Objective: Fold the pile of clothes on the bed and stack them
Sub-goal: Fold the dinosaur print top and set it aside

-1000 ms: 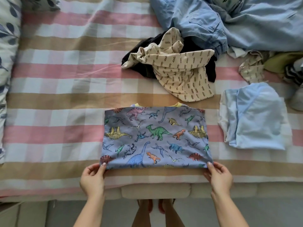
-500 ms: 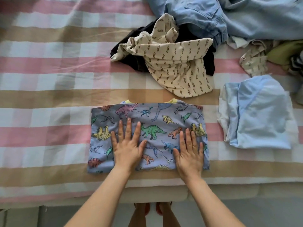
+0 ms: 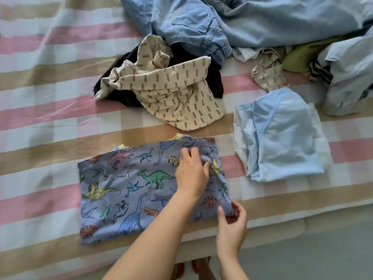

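Left hand (image 3: 191, 170) and right hand (image 3: 232, 218) pinch the right edge of the dinosaur-print shirt (image 3: 125, 188); best to carry both corners leftward together, keeping edges aligned.

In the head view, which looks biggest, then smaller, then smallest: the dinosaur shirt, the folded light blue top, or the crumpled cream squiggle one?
1. The dinosaur shirt: largest.
2. The crumpled cream garment and the folded light blue top: about alike; the cream one lies farther away, so no ranking.
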A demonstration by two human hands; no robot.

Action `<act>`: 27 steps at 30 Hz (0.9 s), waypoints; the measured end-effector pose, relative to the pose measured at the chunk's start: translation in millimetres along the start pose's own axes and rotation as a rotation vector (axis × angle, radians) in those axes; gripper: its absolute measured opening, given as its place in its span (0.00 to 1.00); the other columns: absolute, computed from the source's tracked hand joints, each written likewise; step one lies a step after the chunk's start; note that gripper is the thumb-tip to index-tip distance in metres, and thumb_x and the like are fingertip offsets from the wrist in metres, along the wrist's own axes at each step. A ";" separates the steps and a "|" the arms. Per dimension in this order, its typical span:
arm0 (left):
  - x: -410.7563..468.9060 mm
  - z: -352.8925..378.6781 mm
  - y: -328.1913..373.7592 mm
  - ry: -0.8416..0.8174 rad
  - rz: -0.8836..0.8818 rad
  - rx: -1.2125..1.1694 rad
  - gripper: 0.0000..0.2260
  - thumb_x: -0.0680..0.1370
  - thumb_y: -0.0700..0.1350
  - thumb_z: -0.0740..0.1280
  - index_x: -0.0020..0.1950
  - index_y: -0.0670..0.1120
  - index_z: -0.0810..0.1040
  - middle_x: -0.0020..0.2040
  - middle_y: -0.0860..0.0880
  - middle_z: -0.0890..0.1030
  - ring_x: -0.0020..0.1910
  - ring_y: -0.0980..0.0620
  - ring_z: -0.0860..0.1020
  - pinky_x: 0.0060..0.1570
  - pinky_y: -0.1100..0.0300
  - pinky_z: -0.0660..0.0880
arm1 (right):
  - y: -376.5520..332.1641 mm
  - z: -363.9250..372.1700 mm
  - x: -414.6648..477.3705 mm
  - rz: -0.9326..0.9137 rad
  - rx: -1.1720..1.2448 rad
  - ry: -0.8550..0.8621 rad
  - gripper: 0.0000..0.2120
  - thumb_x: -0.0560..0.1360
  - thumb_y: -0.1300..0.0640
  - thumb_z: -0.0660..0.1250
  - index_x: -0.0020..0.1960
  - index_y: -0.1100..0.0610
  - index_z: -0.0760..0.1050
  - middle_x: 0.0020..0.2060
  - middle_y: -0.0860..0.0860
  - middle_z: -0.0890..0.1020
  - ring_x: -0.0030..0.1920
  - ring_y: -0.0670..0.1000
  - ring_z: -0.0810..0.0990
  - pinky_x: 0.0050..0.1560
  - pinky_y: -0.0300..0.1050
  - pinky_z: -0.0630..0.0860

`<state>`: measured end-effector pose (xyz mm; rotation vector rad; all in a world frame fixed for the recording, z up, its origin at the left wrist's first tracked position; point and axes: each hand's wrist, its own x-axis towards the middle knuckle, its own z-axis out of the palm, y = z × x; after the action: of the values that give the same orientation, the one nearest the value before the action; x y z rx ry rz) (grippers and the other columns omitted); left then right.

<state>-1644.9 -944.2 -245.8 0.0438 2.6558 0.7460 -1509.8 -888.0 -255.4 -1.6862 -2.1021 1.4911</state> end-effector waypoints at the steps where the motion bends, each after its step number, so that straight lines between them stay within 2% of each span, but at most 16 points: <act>1: 8.4 5.5 3.9 -0.010 -0.028 0.042 0.19 0.76 0.54 0.63 0.58 0.42 0.65 0.56 0.43 0.67 0.54 0.43 0.72 0.39 0.53 0.70 | -0.1 -0.2 1.1 0.022 0.042 -0.032 0.16 0.70 0.64 0.71 0.56 0.59 0.74 0.48 0.53 0.78 0.50 0.53 0.76 0.50 0.42 0.70; 4: 25.1 17.6 10.6 -0.017 -0.079 0.146 0.29 0.73 0.65 0.61 0.57 0.42 0.63 0.56 0.43 0.67 0.54 0.42 0.72 0.36 0.53 0.66 | 0.2 -0.1 -0.8 0.037 0.103 -0.116 0.10 0.70 0.66 0.71 0.50 0.57 0.77 0.41 0.51 0.82 0.41 0.48 0.79 0.40 0.33 0.72; 5: 28.7 20.5 12.9 -0.022 -0.096 0.166 0.31 0.71 0.67 0.61 0.57 0.42 0.62 0.56 0.43 0.67 0.54 0.41 0.72 0.36 0.53 0.66 | 0.3 -0.7 -2.4 0.030 0.113 -0.143 0.08 0.70 0.66 0.71 0.47 0.56 0.77 0.39 0.51 0.82 0.39 0.48 0.79 0.39 0.32 0.72; 7: 34.4 24.9 17.9 -0.040 -0.141 0.191 0.33 0.69 0.67 0.63 0.57 0.42 0.60 0.57 0.43 0.66 0.54 0.40 0.71 0.37 0.52 0.66 | 0.6 -2.8 -6.7 0.020 0.121 -0.178 0.07 0.70 0.64 0.71 0.42 0.54 0.77 0.36 0.53 0.82 0.38 0.51 0.79 0.40 0.40 0.73; 9: 38.3 26.5 21.5 -0.032 -0.165 0.184 0.29 0.71 0.63 0.65 0.57 0.43 0.59 0.57 0.43 0.66 0.53 0.39 0.72 0.38 0.52 0.66 | 0.9 -4.0 -12.2 -0.023 0.115 -0.167 0.09 0.70 0.63 0.72 0.38 0.51 0.76 0.35 0.54 0.81 0.36 0.50 0.77 0.38 0.39 0.71; 11: 42.5 23.7 23.1 0.009 -0.155 0.131 0.21 0.74 0.55 0.63 0.56 0.42 0.60 0.56 0.41 0.68 0.51 0.37 0.74 0.38 0.51 0.65 | -0.6 -5.4 -16.2 -0.093 0.102 -0.126 0.12 0.68 0.62 0.74 0.35 0.48 0.75 0.33 0.50 0.79 0.34 0.47 0.76 0.35 0.37 0.70; 14: 46.8 12.8 16.8 0.052 -0.088 0.046 0.12 0.75 0.44 0.61 0.54 0.39 0.65 0.52 0.39 0.74 0.48 0.37 0.75 0.37 0.53 0.64 | -4.6 -6.6 -22.0 -0.150 0.095 -0.126 0.11 0.67 0.62 0.75 0.35 0.48 0.75 0.32 0.50 0.78 0.35 0.50 0.76 0.38 0.45 0.73; 17: 44.4 -7.9 4.2 0.045 -0.088 -0.208 0.06 0.74 0.40 0.63 0.50 0.39 0.73 0.47 0.43 0.78 0.45 0.45 0.75 0.39 0.58 0.64 | -9.6 -6.6 -32.1 -0.233 0.101 -0.151 0.13 0.66 0.63 0.76 0.36 0.47 0.76 0.32 0.49 0.80 0.35 0.50 0.78 0.39 0.45 0.75; 20: 34.1 -39.7 -17.7 -0.004 -0.138 -0.551 0.03 0.73 0.38 0.66 0.45 0.43 0.77 0.38 0.49 0.78 0.37 0.53 0.73 0.37 0.63 0.66 | -18.0 -0.2 -50.8 -0.555 0.033 -0.241 0.07 0.65 0.61 0.76 0.37 0.53 0.78 0.33 0.45 0.78 0.35 0.45 0.75 0.37 0.38 0.73; 22: 22.6 -66.7 -46.2 -0.032 -0.171 -0.772 0.05 0.74 0.36 0.66 0.45 0.44 0.78 0.38 0.48 0.78 0.39 0.53 0.75 0.40 0.61 0.70 | -21.1 11.3 -71.7 -0.759 0.004 -0.332 0.05 0.67 0.57 0.74 0.38 0.57 0.79 0.34 0.45 0.78 0.37 0.44 0.73 0.36 0.37 0.72; 25: 2.0 -106.2 -102.7 0.001 -0.224 -0.984 0.08 0.75 0.33 0.65 0.45 0.45 0.78 0.40 0.49 0.81 0.41 0.54 0.78 0.44 0.62 0.75 | -23.6 36.3 -104.0 -0.947 -0.062 -0.460 0.05 0.67 0.59 0.73 0.42 0.53 0.78 0.35 0.45 0.78 0.38 0.46 0.73 0.36 0.41 0.72; 27: -12.4 -126.5 -142.3 0.040 -0.278 -1.095 0.08 0.75 0.33 0.64 0.45 0.46 0.78 0.39 0.52 0.82 0.39 0.56 0.79 0.42 0.65 0.77 | -23.4 57.0 -125.2 -1.072 -0.153 -0.507 0.02 0.70 0.54 0.69 0.41 0.51 0.77 0.35 0.44 0.79 0.36 0.47 0.73 0.34 0.43 0.71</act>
<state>-1669.7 -1130.7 -214.1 -0.6058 1.8765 1.9427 -1509.3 -1019.4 -208.3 0.0158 -2.6588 1.4034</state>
